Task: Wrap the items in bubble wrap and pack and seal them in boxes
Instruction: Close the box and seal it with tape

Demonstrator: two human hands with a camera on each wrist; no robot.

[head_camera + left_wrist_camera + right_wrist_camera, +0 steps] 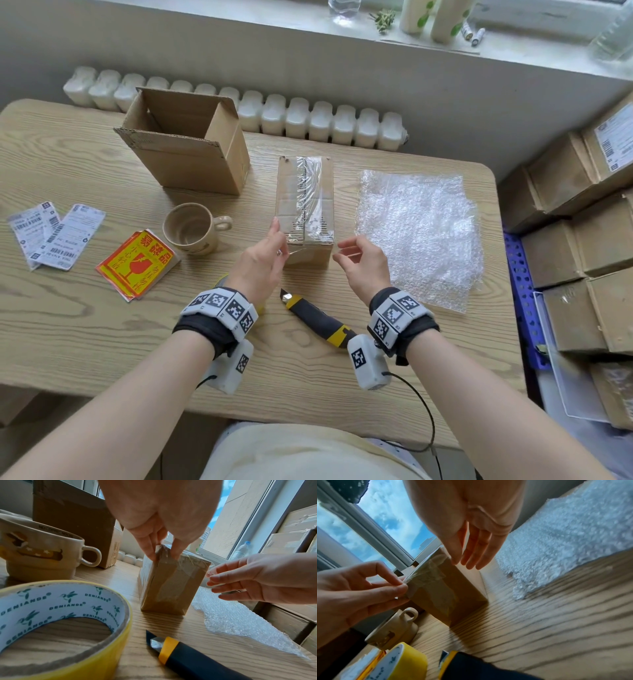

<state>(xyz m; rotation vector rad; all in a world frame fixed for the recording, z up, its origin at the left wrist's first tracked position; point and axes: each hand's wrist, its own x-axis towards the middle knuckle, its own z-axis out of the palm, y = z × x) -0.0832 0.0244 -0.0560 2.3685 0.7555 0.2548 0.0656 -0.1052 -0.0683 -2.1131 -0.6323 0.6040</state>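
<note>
A small closed cardboard box (320, 192) stands mid-table, with clear tape (310, 185) running along its top seam and down the near face. My left hand (279, 236) pinches a loose fold of that tape (162, 550) at the box's near left top corner, between thumb and fingers (399, 588). My right hand (342, 250) hovers just off the near right corner with fingers (471, 555) straight and holding nothing. A beige mug (191, 228) sits unwrapped to the left of the box. A sheet of bubble wrap (418, 233) lies flat on the right.
A larger open cardboard box (185, 140) stands at the back left. A yellow-and-black utility knife (315, 317) and a yellow tape roll (60, 628) lie near my wrists. Shipping labels (54, 234) and fragile stickers (137, 263) lie at left. Stacked parcels (582, 240) flank the table's right edge.
</note>
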